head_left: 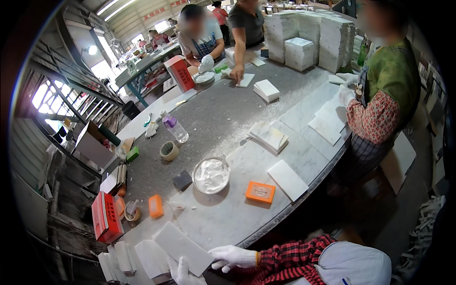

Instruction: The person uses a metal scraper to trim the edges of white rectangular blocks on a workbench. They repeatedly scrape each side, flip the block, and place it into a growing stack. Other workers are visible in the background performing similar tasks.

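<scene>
A white rectangular tile [184, 248] tilts above the table's near left edge, between my white-gloved hands. My left hand [181, 272] grips its lower edge with fingers on the face. My right hand [233, 257] pinches the right corner. Beneath and beside the held tile lie another white tile [151, 259] and several stacked white pieces [118, 259]. Farther up the table stands a metal bowl of white paste [211, 175] with a tool's handle sticking out. An orange box [260, 192] and a white tile [288, 181] lie right of the bowl.
A second orange box [156, 206], a red box [107, 216], a tape roll [169, 150] and a plastic bottle [175, 128] stand on the left. Tall tile stacks [332, 42] rise at the back. A co-worker [384, 90] stands right; others work across the table.
</scene>
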`<state>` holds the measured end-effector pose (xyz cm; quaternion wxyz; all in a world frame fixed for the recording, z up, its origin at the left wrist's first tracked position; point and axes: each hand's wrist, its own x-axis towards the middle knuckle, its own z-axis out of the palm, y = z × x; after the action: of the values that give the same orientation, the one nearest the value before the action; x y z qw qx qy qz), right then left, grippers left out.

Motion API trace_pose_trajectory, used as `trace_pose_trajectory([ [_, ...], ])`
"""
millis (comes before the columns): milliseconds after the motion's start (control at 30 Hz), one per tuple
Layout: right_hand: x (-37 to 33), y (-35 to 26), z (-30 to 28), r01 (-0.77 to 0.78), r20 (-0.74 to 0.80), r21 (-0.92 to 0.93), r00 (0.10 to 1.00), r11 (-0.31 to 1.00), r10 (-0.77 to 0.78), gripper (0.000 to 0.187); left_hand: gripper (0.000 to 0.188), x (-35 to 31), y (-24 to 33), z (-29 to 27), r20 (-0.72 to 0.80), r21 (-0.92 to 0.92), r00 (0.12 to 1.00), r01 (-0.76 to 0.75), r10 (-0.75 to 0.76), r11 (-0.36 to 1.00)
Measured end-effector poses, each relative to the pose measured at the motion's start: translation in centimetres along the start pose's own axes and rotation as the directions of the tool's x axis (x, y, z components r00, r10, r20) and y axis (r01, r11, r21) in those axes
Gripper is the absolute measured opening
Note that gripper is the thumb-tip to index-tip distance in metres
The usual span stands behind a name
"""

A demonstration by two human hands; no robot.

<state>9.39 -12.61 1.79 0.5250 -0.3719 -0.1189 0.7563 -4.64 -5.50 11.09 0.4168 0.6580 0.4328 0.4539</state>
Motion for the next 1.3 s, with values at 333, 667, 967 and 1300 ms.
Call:
trace_pose_trajectory([
  [333, -4.1, -3.6, -3.9, 0.430, -0.315, -0.136, 0.835, 0.893, -0.450, 0.041, 0.031, 0.1, 0.9, 1.3, 0.174, -0.539, 0.883, 0.456, -0.436, 0.708],
  [667, -6.6, -7.5, -9.0, 0.562, -0.604, -0.309, 0.507, 0.767, -0.615, 0.037, 0.058, 1.8, -4.5, 6.0, 0.645, -0.288, 0.698, 0.600, -0.313, 0.746],
  [967, -7.6, -6.8, -9.8, 0.521, -0.579, -0.460, 0.438, 0.719, -0.688, 0.035, 0.057, 3.0, -6.4, 7.1, 0.715, -0.117, 0.629, 0.540, -0.307, 0.833],
  [1300, -9.8, -5.5, -10.9, -0.226, -0.206, -0.963, 0.273, 0.145, -0.940, 0.016, 0.107, 0.7, -4.3, 7.7, 0.506, 0.526, 0.859, -0.240, -0.073, 0.816],
])
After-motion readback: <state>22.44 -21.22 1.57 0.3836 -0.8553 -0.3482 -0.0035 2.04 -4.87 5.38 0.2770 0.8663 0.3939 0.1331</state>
